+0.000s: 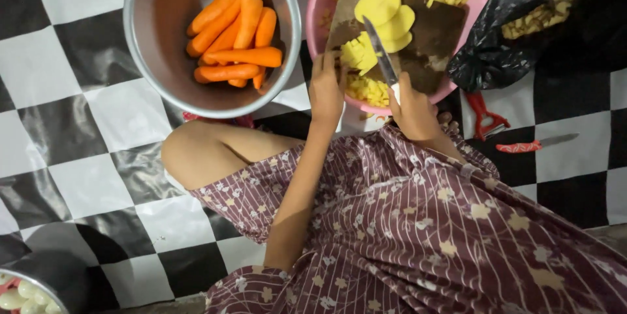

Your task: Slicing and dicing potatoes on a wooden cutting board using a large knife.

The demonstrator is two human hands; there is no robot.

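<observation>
The person sits on a checkered floor and cuts potato on a dark board laid over a pink basin of diced pieces, far from the body and right of centre. The right hand is closed round the handle of a knife, whose blade angles away across the board. The left hand rests at the board's near left edge, its fingers bent onto the stack of cut strips; whether it truly pinches them cannot be told.

To do this cut well, the fingertips should curl back so the knuckles, not the tips, face the blade. The strips should stay bunched square to the edge, so the dice come out even. The board sits on a basin rim rather than on a flat surface, so it looks liable to rock; light, straight-down strokes would suit better than heavy chops. The whole slices lying farther on the board can wait until this stack is finished.

A steel bowl of peeled carrots stands to the left, a black bag of peelings to the right, with a red peeler and a second, red-handled knife on the floor near it.
</observation>
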